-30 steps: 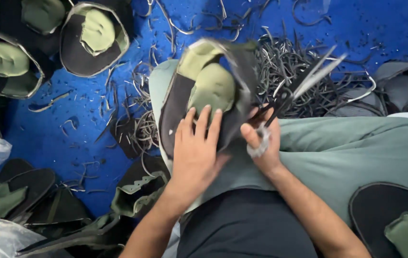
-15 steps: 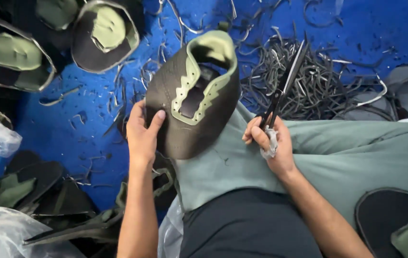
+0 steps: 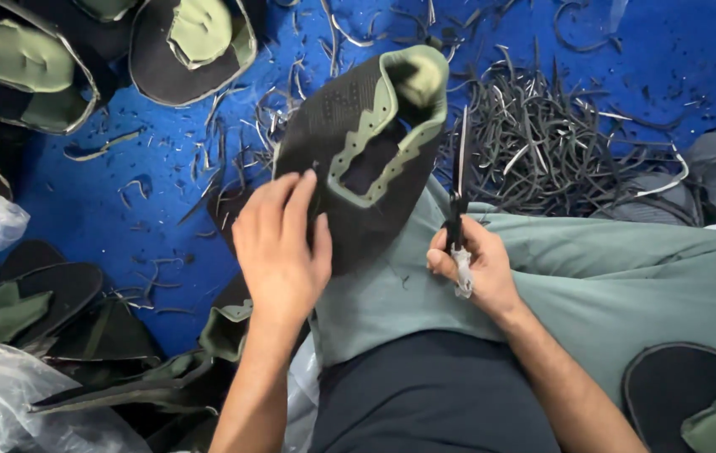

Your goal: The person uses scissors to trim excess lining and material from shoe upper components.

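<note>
Our left hand (image 3: 281, 252) grips black-and-green shoe upper (image 3: 358, 159) resting on our knee; right hand (image 3: 471, 268) closed around scissors (image 3: 459, 180), blades together, pointing away. Beyond, trimmed strips (image 3: 543, 143) litter blue floor (image 3: 89, 201).

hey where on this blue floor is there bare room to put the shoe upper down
The barest blue floor lies left of the left hand, between the finished uppers above and the stacked pieces below, with only stray trimmings. Right of the shoe upper, the pile of cut strips crowds it.
</note>
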